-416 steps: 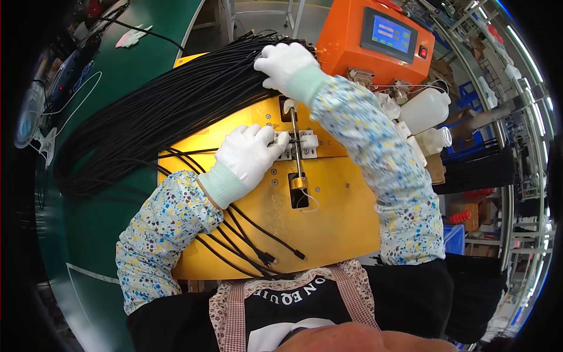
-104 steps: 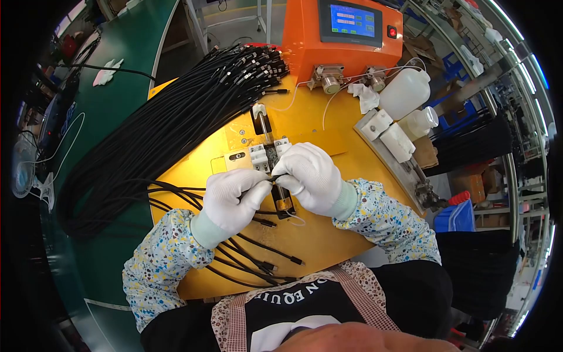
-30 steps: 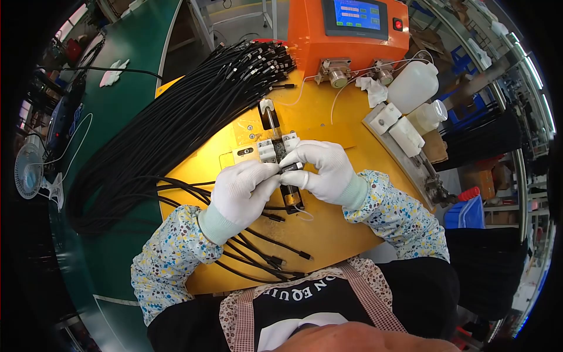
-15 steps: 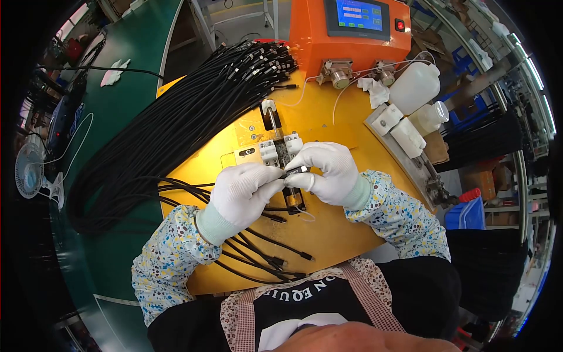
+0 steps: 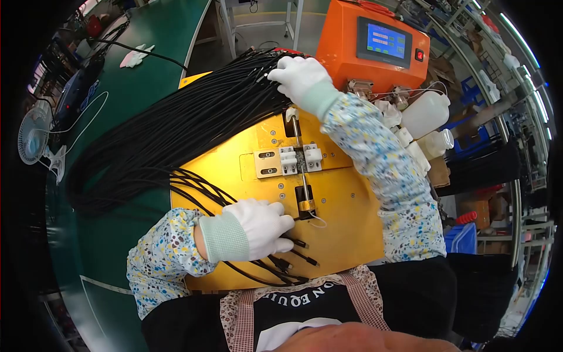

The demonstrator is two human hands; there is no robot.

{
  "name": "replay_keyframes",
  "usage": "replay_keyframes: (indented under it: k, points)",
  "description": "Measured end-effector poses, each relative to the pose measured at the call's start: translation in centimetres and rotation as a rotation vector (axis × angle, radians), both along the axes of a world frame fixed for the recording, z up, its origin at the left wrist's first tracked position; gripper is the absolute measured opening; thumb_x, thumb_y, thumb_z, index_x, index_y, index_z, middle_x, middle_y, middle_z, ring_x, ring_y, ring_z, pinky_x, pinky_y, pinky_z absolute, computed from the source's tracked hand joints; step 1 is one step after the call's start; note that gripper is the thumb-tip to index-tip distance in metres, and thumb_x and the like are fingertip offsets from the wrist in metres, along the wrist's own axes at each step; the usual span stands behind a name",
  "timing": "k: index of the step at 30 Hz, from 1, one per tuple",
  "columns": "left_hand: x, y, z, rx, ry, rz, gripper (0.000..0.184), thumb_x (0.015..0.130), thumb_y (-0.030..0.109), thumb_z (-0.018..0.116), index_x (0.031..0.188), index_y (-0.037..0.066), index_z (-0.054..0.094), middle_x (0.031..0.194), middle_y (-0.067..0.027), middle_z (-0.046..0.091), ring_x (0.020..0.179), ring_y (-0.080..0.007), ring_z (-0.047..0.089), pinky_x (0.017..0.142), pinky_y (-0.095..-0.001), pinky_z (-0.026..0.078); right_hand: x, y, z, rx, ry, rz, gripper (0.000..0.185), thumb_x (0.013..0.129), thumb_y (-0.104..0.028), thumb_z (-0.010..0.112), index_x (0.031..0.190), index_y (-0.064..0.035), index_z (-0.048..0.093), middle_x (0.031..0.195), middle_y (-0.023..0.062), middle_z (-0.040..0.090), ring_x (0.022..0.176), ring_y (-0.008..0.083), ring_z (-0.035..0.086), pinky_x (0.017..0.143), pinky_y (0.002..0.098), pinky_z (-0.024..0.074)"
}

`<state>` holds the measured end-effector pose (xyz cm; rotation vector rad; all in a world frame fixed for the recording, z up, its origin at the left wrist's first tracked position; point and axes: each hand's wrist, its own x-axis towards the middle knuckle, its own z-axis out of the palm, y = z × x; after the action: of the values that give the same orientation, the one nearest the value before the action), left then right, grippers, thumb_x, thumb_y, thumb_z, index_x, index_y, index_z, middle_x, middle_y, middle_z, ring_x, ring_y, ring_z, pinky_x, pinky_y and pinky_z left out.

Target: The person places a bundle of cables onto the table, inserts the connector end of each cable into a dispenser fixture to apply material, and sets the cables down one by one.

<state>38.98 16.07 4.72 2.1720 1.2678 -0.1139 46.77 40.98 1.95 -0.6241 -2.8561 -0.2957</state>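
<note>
My left hand point(image 5: 255, 229), in a white knit glove, is low over the loose black cables point(image 5: 199, 183) on the yellow work plate. Its fingers curl closed around a black cable, though the glove hides most of the grip. Several plug ends point(image 5: 305, 258) stick out beyond and below it. My right hand point(image 5: 300, 77), gloved too, reaches to the far end of the large black cable bundle point(image 5: 176, 123). Its fingers are bent and closed at the plug ends there, with a silver tip by the fingertips. Between the hands sits a small fixture with white clamp blocks point(image 5: 288, 161).
An orange machine point(image 5: 340, 44) with a lit screen point(image 5: 384, 42) stands behind my right hand. White plastic bottles point(image 5: 425, 114) are on the right, beside my sleeve. A green table point(image 5: 105, 176) with a small fan point(image 5: 32, 138) lies to the left.
My hands were together over the fixture at a cable's plug. They have parted: the right went up to the bundle, the left down to the loose cables. The view has shifted slightly.
</note>
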Motion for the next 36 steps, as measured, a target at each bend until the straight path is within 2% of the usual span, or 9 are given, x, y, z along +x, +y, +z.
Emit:
replay_keyframes:
  k: [4,7,10,11,16,22,25,28,36]
  points:
    - [0.1,1.4,0.3,-0.052,-0.078,0.177,0.029,0.086,0.026,0.062,0.108,0.008,0.062,0.104,-0.0144,0.06,0.094,-0.0333,0.062,0.081,-0.0417,0.052,-1.2,1.8,-0.7,0.108,-0.021,0.09,0.014,0.082,-0.02,0.067,0.094,-0.0136,0.066,0.092,0.0015,0.061,0.092,0.0219,0.06,0.077,0.0365,0.0493]
    - [-0.5,2.5,-2.1,0.66,-0.341,0.472,0.04,0.08,0.013,0.067,0.118,0.006,0.058,0.119,-0.0174,0.056,0.107,-0.035,0.058,0.091,-0.0422,0.048,0.4,0.9,0.5,0.146,0.156,0.167,0.013,0.081,-0.019,0.067,0.093,-0.0141,0.066,0.089,0.0002,0.061,0.087,0.0215,0.061,0.073,0.0353,0.0488]
    - [-1.7,4.3,-3.1,1.103,-0.171,0.627,0.066,0.074,0.002,0.068,0.136,0.002,0.046,0.139,-0.0214,0.041,0.128,-0.0401,0.039,0.108,-0.045,0.033,3.3,-3.5,2.4,-0.041,0.337,0.286,0.01,0.081,-0.015,0.066,0.09,-0.0121,0.064,0.084,0.0025,0.061,0.081,0.0237,0.06,0.071,0.036,0.0469]
    - [-1.8,4.7,-3.2,1.165,-0.172,0.658,0.054,0.076,0.001,0.067,0.129,0.004,0.054,0.124,-0.0199,0.055,0.116,-0.0351,0.052,0.098,-0.042,0.043,4.7,-4.9,2.7,-0.139,0.337,0.323,0.011,0.081,-0.013,0.065,0.091,-0.0114,0.064,0.081,0.0041,0.061,0.08,0.0251,0.059,0.07,0.0371,0.0461]
    - [-1.5,3.7,-3.5,0.518,-0.514,0.586,0.016,0.087,0.013,0.064,0.099,0.003,0.065,0.082,-0.0128,0.067,0.071,-0.0299,0.065,0.067,-0.0361,0.053,8.9,-9.2,2.0,-0.519,0.41,0.287,0.008,0.082,-0.015,0.066,0.088,-0.0091,0.064,0.077,0.0065,0.06,0.075,0.0262,0.059,0.067,0.0368,0.0463]
    - [-1.1,3.4,-1.8,0.195,-0.639,0.631,0.021,0.089,0.013,0.062,0.108,0.004,0.066,0.09,-0.0142,0.068,0.077,-0.032,0.066,0.068,-0.0353,0.054,9.1,-10.4,0.6,-0.57,0.512,0.298,0.006,0.081,-0.01,0.065,0.085,-0.0058,0.063,0.074,0.008,0.06,0.069,0.0278,0.057,0.066,0.0357,0.0447]
    - [-0.9,3.2,-3.6,0.478,-0.615,0.533,0.023,0.09,0.012,0.06,0.111,0.004,0.065,0.092,-0.0144,0.068,0.074,-0.0268,0.067,0.068,-0.0332,0.055,9.1,-10.6,-0.4,-0.574,0.524,0.297,0.006,0.082,-0.01,0.065,0.085,-0.0061,0.062,0.074,0.0078,0.06,0.069,0.0277,0.057,0.066,0.036,0.0447]
    - [-0.9,3.2,-3.6,0.424,-0.61,0.523,0.022,0.094,0.013,0.057,0.111,0.002,0.065,0.083,-0.0106,0.067,0.063,-0.0168,0.061,0.063,-0.028,0.052,9.1,-10.8,-0.7,-0.573,0.537,0.308,0.007,0.082,-0.011,0.066,0.084,-0.0057,0.061,0.074,0.0081,0.06,0.068,0.0281,0.057,0.064,0.0364,0.0452]
    - [-3.1,4.4,-4.1,-0.379,-1.152,0.538,0.038,0.1,0.037,0.05,0.09,0.003,0.065,0.055,0.0032,0.045,0.045,-0.0037,0.033,0.043,-0.0192,0.028,8.8,-11.6,0.2,-0.727,0.552,0.161,0.025,0.077,-0.025,0.075,0.086,-0.0051,0.064,0.077,0.0107,0.062,0.068,0.029,0.062,0.061,0.0358,0.0496]
